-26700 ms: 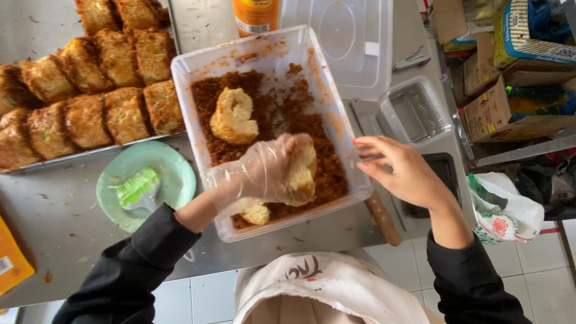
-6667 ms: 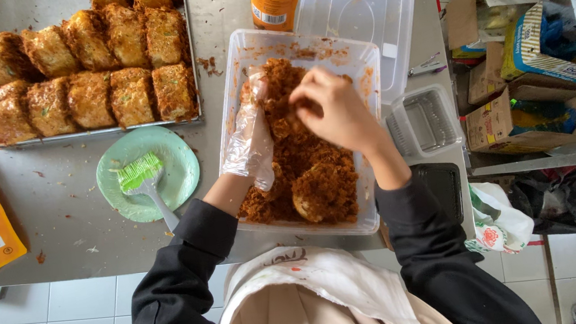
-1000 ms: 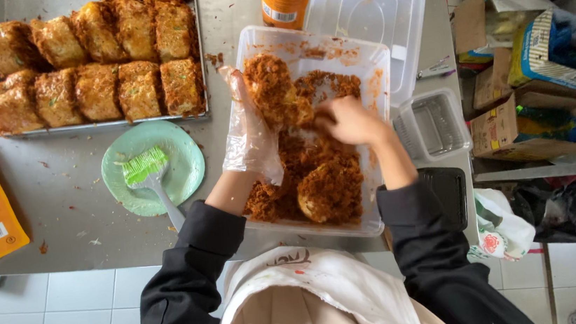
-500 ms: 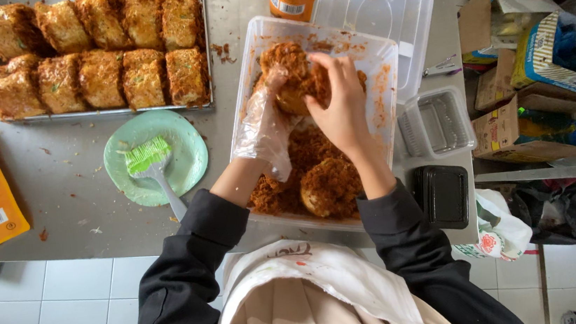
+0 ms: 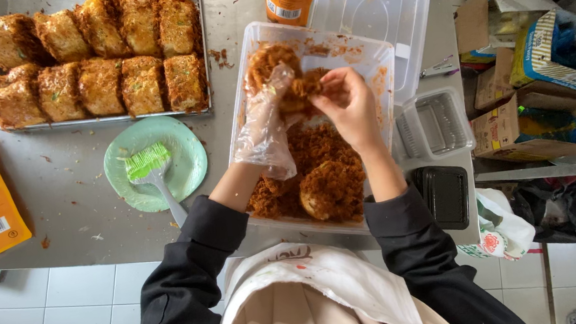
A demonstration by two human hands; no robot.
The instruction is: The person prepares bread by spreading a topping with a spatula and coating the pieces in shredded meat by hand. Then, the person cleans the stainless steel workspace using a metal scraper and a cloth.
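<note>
Currently the crumb-coated orange-brown food piece (image 5: 295, 87) sits above the far half of the clear rectangular plastic container (image 5: 380, 58), lifted off the bed of loose orange-brown crumbs (image 5: 315, 149). It lies between both hands; its long axis cannot be determined, because the fingers cover most of it. The left hand (image 5: 267, 125), inside a thin transparent plastic glove, supports the piece from the left and below, fingers curled partly around it. The bare right hand (image 5: 349, 103) closes on it from the right, fingertips pinched narrowly against the coating. Both hands are equally near.

A second coated round piece (image 5: 329, 190) rests on the crumbs at the near end of the container. Left of the container stands a pale green round plate (image 5: 189, 154) carrying a green silicone brush (image 5: 151, 164). Beyond it, a metal tray (image 5: 104, 118) holds two rows of coated rectangular blocks (image 5: 98, 89). The container's clear lid (image 5: 371, 6) lies at the far right.
</note>
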